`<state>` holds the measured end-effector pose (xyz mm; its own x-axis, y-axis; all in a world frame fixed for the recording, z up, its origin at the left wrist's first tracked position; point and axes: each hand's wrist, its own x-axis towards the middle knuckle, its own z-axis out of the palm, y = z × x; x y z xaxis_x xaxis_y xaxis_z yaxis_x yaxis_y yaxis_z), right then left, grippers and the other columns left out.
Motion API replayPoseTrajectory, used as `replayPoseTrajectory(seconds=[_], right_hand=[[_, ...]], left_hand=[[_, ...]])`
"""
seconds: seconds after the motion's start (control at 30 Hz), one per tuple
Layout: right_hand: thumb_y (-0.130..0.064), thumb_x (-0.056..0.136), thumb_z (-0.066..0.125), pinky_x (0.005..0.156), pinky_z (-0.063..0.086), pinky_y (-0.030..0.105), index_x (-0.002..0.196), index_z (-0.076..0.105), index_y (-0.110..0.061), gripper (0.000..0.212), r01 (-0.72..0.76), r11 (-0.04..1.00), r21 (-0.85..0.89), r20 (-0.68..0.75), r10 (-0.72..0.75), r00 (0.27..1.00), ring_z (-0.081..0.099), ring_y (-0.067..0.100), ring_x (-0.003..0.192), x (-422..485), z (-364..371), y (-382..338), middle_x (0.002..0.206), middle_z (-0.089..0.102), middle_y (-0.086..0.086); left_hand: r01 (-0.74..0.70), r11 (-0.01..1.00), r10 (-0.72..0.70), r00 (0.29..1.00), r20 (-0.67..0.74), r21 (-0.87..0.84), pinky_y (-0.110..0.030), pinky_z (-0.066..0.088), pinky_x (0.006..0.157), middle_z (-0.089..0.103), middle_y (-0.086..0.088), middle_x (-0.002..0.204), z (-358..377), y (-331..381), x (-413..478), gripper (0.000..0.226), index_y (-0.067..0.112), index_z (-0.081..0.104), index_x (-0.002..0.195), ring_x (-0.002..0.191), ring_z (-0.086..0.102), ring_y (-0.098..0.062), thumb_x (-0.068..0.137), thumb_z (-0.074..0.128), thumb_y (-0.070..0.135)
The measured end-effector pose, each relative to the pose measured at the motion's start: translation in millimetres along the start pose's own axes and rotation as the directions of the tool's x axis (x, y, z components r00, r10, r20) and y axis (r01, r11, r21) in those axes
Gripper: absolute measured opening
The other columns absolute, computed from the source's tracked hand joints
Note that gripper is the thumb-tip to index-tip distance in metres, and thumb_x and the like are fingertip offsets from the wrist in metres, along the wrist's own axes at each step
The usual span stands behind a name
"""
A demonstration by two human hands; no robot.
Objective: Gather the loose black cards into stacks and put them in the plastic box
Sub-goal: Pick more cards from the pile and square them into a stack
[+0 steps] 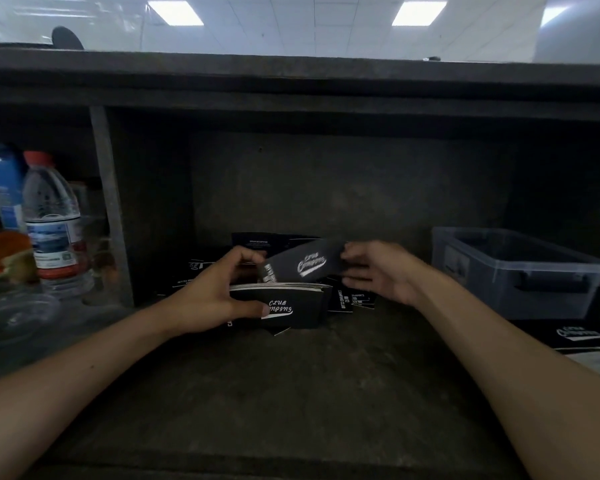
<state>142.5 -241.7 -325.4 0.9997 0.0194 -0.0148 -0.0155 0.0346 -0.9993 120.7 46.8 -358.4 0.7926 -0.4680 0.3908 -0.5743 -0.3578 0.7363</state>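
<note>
Stack [291, 306] gripped in left hand [208, 299], frame ctr. Right hand [378, 271] pinches single card [305, 265] by its right end, just above stack, long axis left-right, approx parallel w/ stack. Loose cards [343, 301] lie behind. Plastic box [482, 289] at frame right, nearer right hand.

Setting: office or shop interior, behind a dark service counter [291, 69]; evidence: white grid ceiling [291, 26] with recessed light panels [175, 12] far above, storage shelf [291, 393] holding water bottle [52, 216] left, plastic box [520, 271] right, branded printed cards [281, 306] centre.
</note>
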Motion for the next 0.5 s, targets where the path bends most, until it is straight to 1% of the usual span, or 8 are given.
replayPoseTrajectory(seconds=[0.07,0.1,0.17,0.23,0.3,0.33,0.4,0.5], right_hand=[[0.006,0.082,0.056,0.068,0.051,0.027,0.081,0.078,-0.020,0.034,-0.011,0.959,-0.284,0.088,0.038,0.995,0.073,0.012,0.083,0.4,-0.9,5.7,0.090,0.077,-0.001],[0.009,0.080,0.054,0.069,0.050,0.025,0.075,0.080,-0.023,0.041,0.024,0.924,-0.382,0.089,0.011,0.996,0.072,0.008,0.081,0.7,-0.7,7.4,0.087,0.077,-0.004],[0.012,0.081,0.050,0.077,0.054,0.025,0.078,0.080,-0.024,0.048,0.147,0.844,-0.516,0.043,-0.146,0.988,0.070,0.004,0.086,2.1,-1.4,10.6,0.089,0.077,-0.007],[0.009,0.088,0.053,0.096,0.052,0.028,0.110,0.075,-0.019,0.042,0.278,0.689,-0.670,0.044,-0.336,0.941,0.067,0.010,0.107,8.4,-3.7,15.4,0.113,0.073,-0.001],[-0.011,0.096,0.058,0.105,0.042,0.026,0.138,0.056,-0.024,0.045,0.314,0.543,-0.779,0.132,-0.348,0.928,0.058,0.016,0.121,12.5,-5.6,24.1,0.137,0.059,0.000],[-0.021,0.097,0.060,0.104,0.039,0.023,0.144,0.049,-0.027,0.049,0.314,0.477,-0.821,0.179,-0.307,0.935,0.056,0.017,0.123,13.5,-5.2,28.6,0.142,0.055,-0.001],[-0.032,0.094,0.063,0.096,0.038,0.019,0.147,0.044,-0.025,0.057,0.310,0.336,-0.889,0.233,-0.251,0.940,0.057,0.019,0.120,16.1,-4.9,32.9,0.140,0.057,0.002],[-0.051,0.087,0.066,0.085,0.042,0.023,0.139,0.054,-0.024,0.060,0.250,0.211,-0.945,0.176,-0.315,0.933,0.061,0.020,0.110,17.0,-8.4,29.4,0.121,0.066,0.003]], left_hand=[[0.013,1.000,-0.013,1.000,-0.024,-0.009,-0.039,0.049,0.106,0.056,0.010,0.138,-0.4,-1.4,0.4,0.074,0.033,0.046,0.126,0.124,0.058,-0.007,0.068,0.090,0.020],[0.019,1.000,-0.019,1.000,-0.024,-0.006,-0.038,0.050,0.104,0.061,0.007,0.133,-0.6,-2.1,0.5,0.077,0.035,0.044,0.128,0.121,0.061,-0.009,0.068,0.090,0.020],[0.024,1.000,-0.024,1.000,0.001,-0.017,-0.034,0.055,0.098,0.068,0.005,0.122,-0.7,-2.7,-0.1,0.074,0.041,0.046,0.128,0.114,0.066,-0.011,0.071,0.088,0.019],[-0.002,1.000,0.001,1.000,0.013,0.025,-0.027,0.056,0.094,0.069,0.011,0.118,-0.4,-1.0,-1.3,0.063,0.044,0.053,0.122,0.111,0.067,-0.008,0.074,0.087,0.020],[-0.034,0.995,0.033,0.999,0.012,0.095,-0.024,0.056,0.090,0.070,0.013,0.113,0.1,2.3,-2.7,0.050,0.040,0.059,0.116,0.106,0.068,-0.007,0.077,0.085,0.021],[-0.051,0.991,0.050,0.999,0.012,0.127,-0.024,0.057,0.087,0.071,0.013,0.111,0.7,3.9,-3.0,0.045,0.036,0.062,0.113,0.103,0.069,-0.007,0.078,0.084,0.020],[-0.064,0.985,0.062,0.998,0.014,0.158,-0.030,0.057,0.085,0.072,0.011,0.107,1.9,6.2,-3.6,0.035,0.029,0.066,0.108,0.097,0.070,-0.008,0.079,0.083,0.019],[-0.053,0.983,0.051,0.999,0.013,0.178,-0.040,0.057,0.085,0.074,0.005,0.100,2.6,7.1,-3.5,0.025,0.023,0.068,0.100,0.092,0.071,-0.012,0.080,0.083,0.020]])
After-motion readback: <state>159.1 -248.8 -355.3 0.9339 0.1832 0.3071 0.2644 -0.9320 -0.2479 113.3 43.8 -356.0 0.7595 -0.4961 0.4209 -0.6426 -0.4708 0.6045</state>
